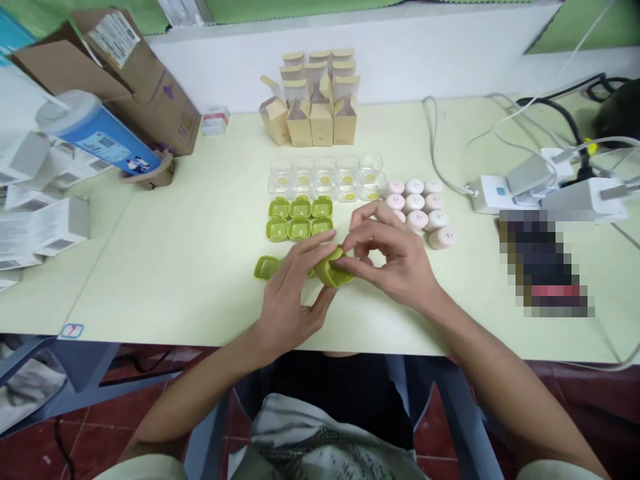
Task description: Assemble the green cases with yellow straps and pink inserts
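My left hand [290,293] and my right hand [393,257] both pinch a small green plastic cup [331,270] just above the pale table [190,267]. One more green cup [266,267] lies loose to the left of my left hand. Behind my hands sit two rows of green cups [299,218], a row of clear square jars [325,177] and a cluster of pink round caps [420,210].
Several small tan cartons [313,100] stand open at the back. A blue tube [97,133] and brown cardboard boxes [135,73] are at the far left, with white leaflets [40,227]. White chargers and cables [550,180] lie at the right.
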Tool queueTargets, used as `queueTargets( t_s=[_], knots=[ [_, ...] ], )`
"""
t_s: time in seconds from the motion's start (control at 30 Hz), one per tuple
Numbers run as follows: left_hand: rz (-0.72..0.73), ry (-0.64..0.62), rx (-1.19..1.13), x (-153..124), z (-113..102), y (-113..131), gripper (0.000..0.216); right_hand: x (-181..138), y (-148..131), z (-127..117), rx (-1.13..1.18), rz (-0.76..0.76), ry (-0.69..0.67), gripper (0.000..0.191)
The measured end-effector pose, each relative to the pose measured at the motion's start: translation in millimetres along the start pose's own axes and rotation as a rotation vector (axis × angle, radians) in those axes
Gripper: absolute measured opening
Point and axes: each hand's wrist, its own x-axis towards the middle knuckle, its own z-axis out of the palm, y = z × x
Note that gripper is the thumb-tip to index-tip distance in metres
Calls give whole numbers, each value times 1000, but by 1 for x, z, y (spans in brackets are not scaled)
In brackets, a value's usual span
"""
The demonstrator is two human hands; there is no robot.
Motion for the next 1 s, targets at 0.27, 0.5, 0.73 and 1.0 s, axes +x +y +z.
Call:
queueTargets(
  t_s=[0.27, 0.5, 0.73, 1.0],
  knots=[
    [312, -81, 128, 40, 11, -40, 35, 1, 16, 4, -24, -18, 224, 20],
    [479, -109, 304, 35, 19, -50, 26, -2, 15, 8, -104, -9, 218, 13],
    [562, -29, 396, 30, 16, -60, 29, -2, 21, 10, -108, -31, 194, 17],
    [481, 145, 268, 38, 8, -76, 41, -1, 6, -19, -97, -91, 236, 13]
  ],
)
